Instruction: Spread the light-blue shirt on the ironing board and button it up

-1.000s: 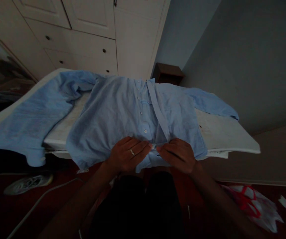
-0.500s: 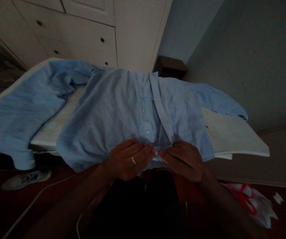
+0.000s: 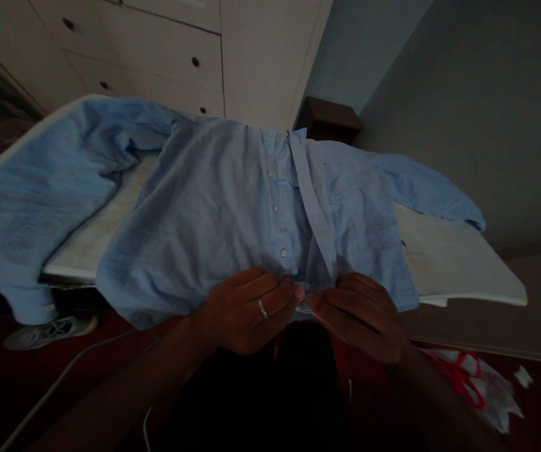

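Observation:
A light blue button-up shirt [image 3: 213, 201] lies spread across a white ironing board [image 3: 459, 263], its sleeves trailing off to the left and right. My left hand [image 3: 246, 307], with a ring on one finger, pinches the near hem of the shirt's button side. My right hand [image 3: 359, 311] pinches the hem of the other placket side. The fingertips of both hands meet at the bottom of the button row, just below the lowest visible button [image 3: 283, 252].
White cupboards with drawers [image 3: 157, 50] stand behind the board. A dark wooden stand [image 3: 329, 119] sits in the corner. On the dark red floor lie a sneaker [image 3: 48, 329], a thin cable [image 3: 67, 370] and a white-and-red plastic bag [image 3: 477, 383].
Both hands kept their pinch on the hem, sliding slightly down and right in view. The view drifted, so the shirt and board sit a bit lower and rightward.

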`<state>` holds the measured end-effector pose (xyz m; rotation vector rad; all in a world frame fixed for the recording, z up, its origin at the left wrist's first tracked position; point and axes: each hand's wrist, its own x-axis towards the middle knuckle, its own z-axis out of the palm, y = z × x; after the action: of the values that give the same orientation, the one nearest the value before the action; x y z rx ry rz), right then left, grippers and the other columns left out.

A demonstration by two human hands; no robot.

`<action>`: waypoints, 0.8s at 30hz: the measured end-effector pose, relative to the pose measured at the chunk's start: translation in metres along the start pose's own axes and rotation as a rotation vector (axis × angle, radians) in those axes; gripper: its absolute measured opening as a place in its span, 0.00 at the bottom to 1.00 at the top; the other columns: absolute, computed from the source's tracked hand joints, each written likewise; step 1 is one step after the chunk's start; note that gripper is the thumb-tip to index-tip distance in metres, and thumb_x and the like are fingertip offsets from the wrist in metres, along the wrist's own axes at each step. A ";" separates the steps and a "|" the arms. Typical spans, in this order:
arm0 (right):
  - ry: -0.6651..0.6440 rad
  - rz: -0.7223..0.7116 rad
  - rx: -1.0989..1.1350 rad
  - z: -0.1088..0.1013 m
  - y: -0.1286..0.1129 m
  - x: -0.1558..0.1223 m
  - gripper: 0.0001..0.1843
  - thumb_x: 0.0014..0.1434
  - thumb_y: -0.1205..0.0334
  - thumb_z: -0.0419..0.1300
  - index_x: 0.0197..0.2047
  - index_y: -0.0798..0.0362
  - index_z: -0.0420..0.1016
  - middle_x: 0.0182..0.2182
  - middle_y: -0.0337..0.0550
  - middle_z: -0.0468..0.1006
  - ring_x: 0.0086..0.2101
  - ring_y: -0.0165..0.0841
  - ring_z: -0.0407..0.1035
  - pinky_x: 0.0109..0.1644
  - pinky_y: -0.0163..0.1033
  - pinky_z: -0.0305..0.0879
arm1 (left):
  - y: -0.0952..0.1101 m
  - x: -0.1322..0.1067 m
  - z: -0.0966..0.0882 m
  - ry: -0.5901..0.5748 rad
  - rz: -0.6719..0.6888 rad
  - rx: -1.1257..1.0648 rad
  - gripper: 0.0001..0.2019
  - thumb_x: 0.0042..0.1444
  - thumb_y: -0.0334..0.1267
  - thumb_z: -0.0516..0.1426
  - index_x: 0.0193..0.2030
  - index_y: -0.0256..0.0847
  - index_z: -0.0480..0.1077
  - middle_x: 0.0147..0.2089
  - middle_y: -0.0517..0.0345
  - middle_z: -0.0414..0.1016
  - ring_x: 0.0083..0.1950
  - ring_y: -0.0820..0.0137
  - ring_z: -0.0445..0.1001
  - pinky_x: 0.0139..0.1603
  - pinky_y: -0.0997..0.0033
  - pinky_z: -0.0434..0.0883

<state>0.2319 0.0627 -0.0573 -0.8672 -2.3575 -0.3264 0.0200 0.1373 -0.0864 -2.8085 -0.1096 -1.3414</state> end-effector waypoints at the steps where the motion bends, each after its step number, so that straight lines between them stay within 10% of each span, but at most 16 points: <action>1: -0.001 0.004 -0.002 0.000 0.000 -0.001 0.06 0.58 0.75 0.62 0.40 0.61 0.73 0.31 0.47 0.79 0.30 0.30 0.70 0.30 0.38 0.67 | 0.000 0.001 -0.001 -0.002 -0.014 -0.009 0.04 0.61 0.26 0.55 0.40 0.30 0.71 0.39 0.51 0.78 0.34 0.71 0.74 0.30 0.69 0.71; 12: 0.060 0.036 0.071 0.005 0.003 -0.001 0.05 0.56 0.75 0.63 0.36 0.58 0.74 0.30 0.45 0.78 0.30 0.30 0.70 0.30 0.38 0.69 | -0.001 0.010 -0.005 -0.095 -0.079 -0.103 0.08 0.64 0.27 0.51 0.39 0.31 0.71 0.37 0.54 0.77 0.32 0.72 0.67 0.32 0.71 0.67; 24: -0.122 0.478 0.619 -0.001 0.014 0.018 0.04 0.62 0.66 0.61 0.40 0.53 0.77 0.31 0.40 0.76 0.33 0.26 0.71 0.35 0.32 0.68 | -0.004 0.010 -0.005 -0.150 -0.365 -0.319 0.06 0.61 0.28 0.55 0.40 0.38 0.73 0.38 0.58 0.76 0.38 0.73 0.71 0.38 0.72 0.68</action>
<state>0.2306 0.0824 -0.0454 -1.1008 -2.0671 0.6304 0.0219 0.1416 -0.0755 -3.2815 -0.4740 -1.3053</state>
